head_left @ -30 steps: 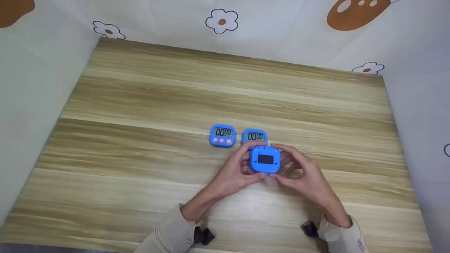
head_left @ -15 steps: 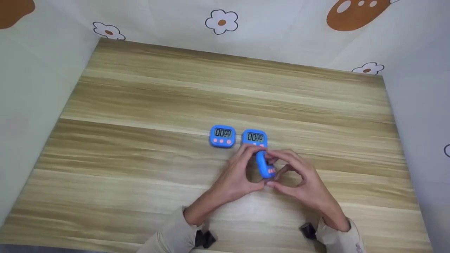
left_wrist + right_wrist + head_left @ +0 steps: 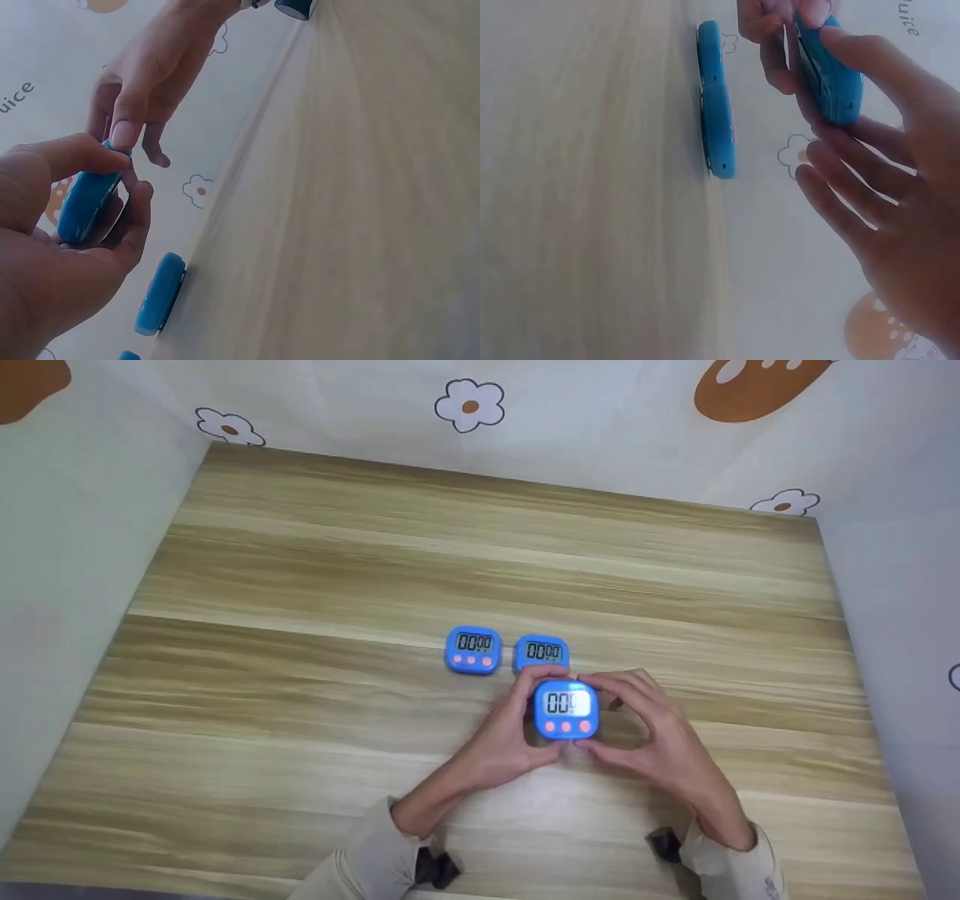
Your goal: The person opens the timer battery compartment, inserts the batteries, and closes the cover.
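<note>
A blue digital timer (image 3: 567,711) with a bright screen and three pink buttons is held up off the table, its face towards the head camera. My left hand (image 3: 504,735) pinches it by the top and bottom edges at its left side. On the other side my right hand (image 3: 660,735) pinches the same edges between thumb and fingers. In the left wrist view the held timer (image 3: 88,202) shows edge-on between both hands. Behind it on the table lie two matching timers, a left one (image 3: 473,650) and a right one (image 3: 541,649) whose lower part the left hand hides.
The wood-grain table (image 3: 300,697) meets a pale wall cloth (image 3: 360,420) printed with flowers at the back. More pale walls stand at the left and right. Black wrist pieces (image 3: 436,868) sit by the sleeves.
The held timer has been turned over between the hands: its back faced the camera, then its edge, and now its screen and buttons do. The two timers on the table have stayed put.
</note>
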Action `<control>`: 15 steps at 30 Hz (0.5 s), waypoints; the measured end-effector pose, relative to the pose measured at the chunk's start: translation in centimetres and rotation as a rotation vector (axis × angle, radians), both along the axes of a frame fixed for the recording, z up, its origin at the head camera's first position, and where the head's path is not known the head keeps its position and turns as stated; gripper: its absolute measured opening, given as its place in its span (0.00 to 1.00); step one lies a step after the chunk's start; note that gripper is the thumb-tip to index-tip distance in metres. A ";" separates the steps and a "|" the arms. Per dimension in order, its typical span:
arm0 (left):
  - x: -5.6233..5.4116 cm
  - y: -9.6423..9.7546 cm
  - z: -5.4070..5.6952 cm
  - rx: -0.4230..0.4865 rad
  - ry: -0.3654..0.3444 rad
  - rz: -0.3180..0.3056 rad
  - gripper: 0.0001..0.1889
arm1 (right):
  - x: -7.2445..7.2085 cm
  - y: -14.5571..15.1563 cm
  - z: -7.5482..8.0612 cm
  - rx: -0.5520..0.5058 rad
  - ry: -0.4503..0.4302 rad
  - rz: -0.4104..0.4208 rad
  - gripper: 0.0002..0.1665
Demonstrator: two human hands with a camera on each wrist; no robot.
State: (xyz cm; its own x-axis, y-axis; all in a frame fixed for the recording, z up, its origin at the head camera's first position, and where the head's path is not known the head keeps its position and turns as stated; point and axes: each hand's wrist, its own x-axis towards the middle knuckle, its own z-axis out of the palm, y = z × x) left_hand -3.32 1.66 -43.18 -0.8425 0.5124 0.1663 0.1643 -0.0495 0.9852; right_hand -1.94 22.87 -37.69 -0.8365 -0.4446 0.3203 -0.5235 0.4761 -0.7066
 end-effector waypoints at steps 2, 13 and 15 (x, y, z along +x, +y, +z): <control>-0.2 0.1 0.3 -0.039 0.011 -0.010 0.42 | -0.2 0.5 -0.3 -0.001 -0.005 -0.008 0.42; -6.1 4.0 3.2 -0.771 0.400 0.002 0.34 | -4.4 6.1 -3.0 0.185 -0.082 -0.107 0.40; -7.2 5.1 3.0 -0.880 0.459 -0.013 0.34 | -5.3 6.6 -3.3 0.246 -0.103 -0.124 0.39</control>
State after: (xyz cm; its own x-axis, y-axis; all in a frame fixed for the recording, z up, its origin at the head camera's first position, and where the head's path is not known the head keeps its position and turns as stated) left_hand -10.49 6.80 -40.16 -0.7854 0.6182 0.0310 0.5433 0.6646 0.5130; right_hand -7.22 29.47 -40.98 -0.9118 -0.3910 0.1256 -0.3821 0.6957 -0.6083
